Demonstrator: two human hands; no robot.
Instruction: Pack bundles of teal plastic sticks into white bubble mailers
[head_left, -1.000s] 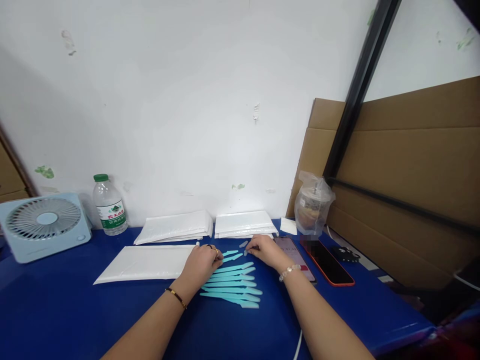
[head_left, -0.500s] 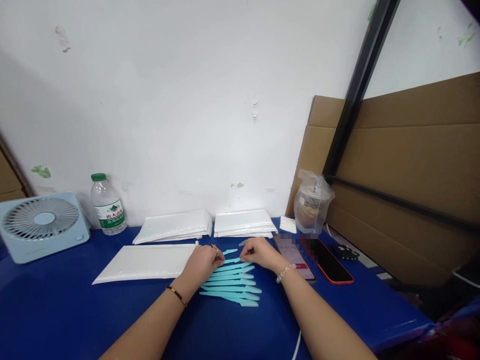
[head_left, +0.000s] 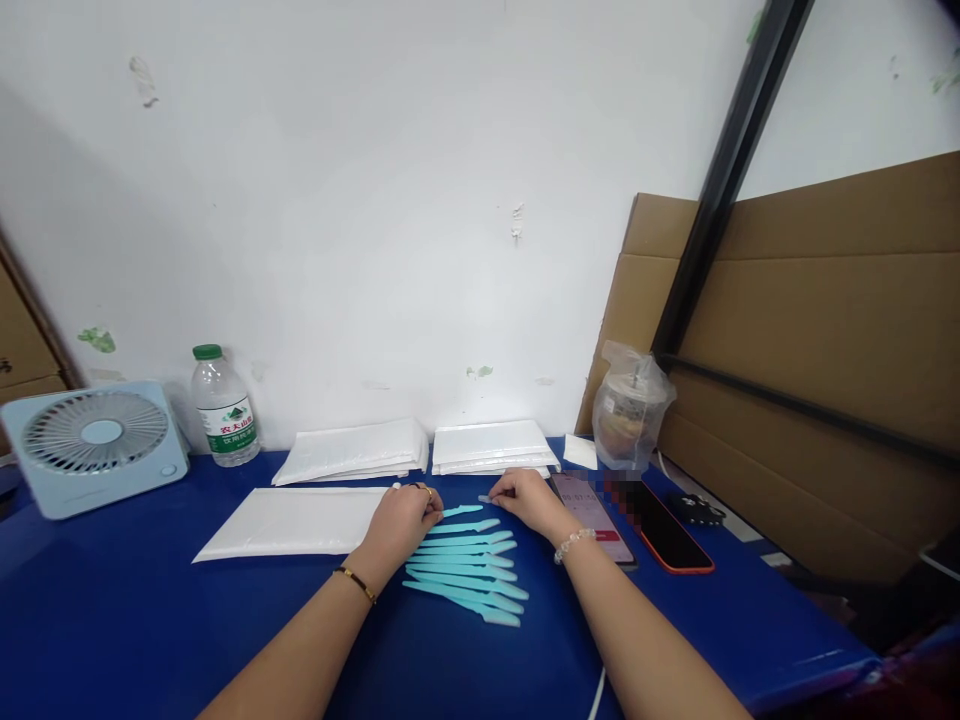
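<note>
Several light-blue plastic razor-like sticks [head_left: 466, 570] lie in a row on the blue table [head_left: 150, 620]. My left hand [head_left: 401, 522], with rings and a bracelet, rests closed at the left ends of the upper sticks, fingers pinched on the topmost stick [head_left: 461, 511]. My right hand [head_left: 525, 498], wearing a bead bracelet, is closed at the right of the row, fingertips pinching a small pale cap [head_left: 484, 498]. A flat white mailer bag [head_left: 296, 521] lies left of my left hand.
Two stacks of white mailers [head_left: 352, 451] [head_left: 491, 446] sit by the wall. A water bottle [head_left: 223, 407] and small fan [head_left: 97, 445] stand at left. Two phones [head_left: 596, 518] [head_left: 664, 528], a bagged drink cup [head_left: 628, 410] and cardboard panels [head_left: 810, 330] are at right.
My right hand drew in to the sticks beside the left hand, then pulled back right with the small cap. The left hand barely moved.
</note>
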